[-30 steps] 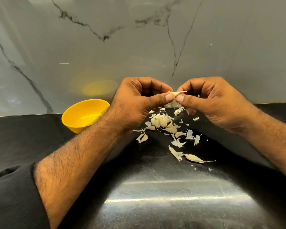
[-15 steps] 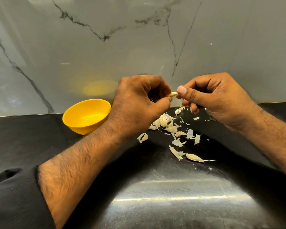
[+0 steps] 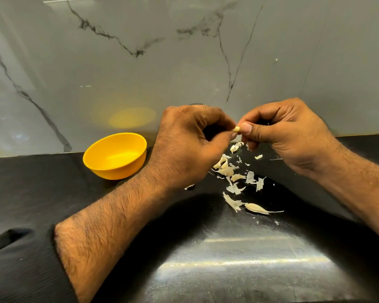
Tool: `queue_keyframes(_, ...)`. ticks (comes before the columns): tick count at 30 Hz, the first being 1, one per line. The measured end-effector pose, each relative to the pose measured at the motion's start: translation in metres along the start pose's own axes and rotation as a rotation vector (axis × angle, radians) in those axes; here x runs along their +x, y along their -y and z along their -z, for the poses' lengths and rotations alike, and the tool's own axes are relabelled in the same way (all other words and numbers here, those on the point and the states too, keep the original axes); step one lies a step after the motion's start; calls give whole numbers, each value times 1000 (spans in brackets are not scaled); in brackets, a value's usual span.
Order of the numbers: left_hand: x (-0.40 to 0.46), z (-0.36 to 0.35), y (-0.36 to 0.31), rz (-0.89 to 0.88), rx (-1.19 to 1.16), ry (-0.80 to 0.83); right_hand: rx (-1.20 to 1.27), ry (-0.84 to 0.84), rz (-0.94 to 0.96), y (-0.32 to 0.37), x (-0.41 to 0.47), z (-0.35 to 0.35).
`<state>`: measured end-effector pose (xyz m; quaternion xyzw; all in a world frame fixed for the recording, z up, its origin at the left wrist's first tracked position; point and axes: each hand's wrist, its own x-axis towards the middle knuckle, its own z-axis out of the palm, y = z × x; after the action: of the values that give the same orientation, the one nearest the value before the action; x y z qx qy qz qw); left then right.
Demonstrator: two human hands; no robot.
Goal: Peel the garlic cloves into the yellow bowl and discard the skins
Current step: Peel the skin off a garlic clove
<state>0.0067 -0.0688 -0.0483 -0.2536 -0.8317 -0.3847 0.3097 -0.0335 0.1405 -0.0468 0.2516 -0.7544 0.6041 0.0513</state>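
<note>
My left hand (image 3: 190, 143) and my right hand (image 3: 287, 132) meet above the black counter, both pinching one small pale garlic clove (image 3: 236, 129) between thumb and fingertips. Most of the clove is hidden by the fingers. Below the hands lies a scatter of papery garlic skins (image 3: 234, 176). One unpeeled clove (image 3: 256, 208) with a thin tail lies nearer to me on the counter. The yellow bowl (image 3: 115, 155) stands to the left of my left hand against the wall; nothing shows inside it.
The black glossy counter (image 3: 228, 259) runs toward me with a bright reflection. A grey marble wall (image 3: 184, 62) with dark veins rises right behind the bowl and hands. My dark sleeve (image 3: 20, 265) fills the lower left corner.
The thin skin tip that stuck out of the clove one second ago is gone. My hands have turned and drawn closer together around the clove. More of the skin pile is hidden under my left hand.
</note>
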Motion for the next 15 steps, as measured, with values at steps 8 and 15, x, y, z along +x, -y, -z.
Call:
queue_keyframes(8, 1, 5, 12, 145, -375, 79, 180, 89, -32, 1, 0, 2)
queue_keyframes(15, 0, 4, 15, 199, -438, 109, 184, 166, -27, 1, 1, 5)
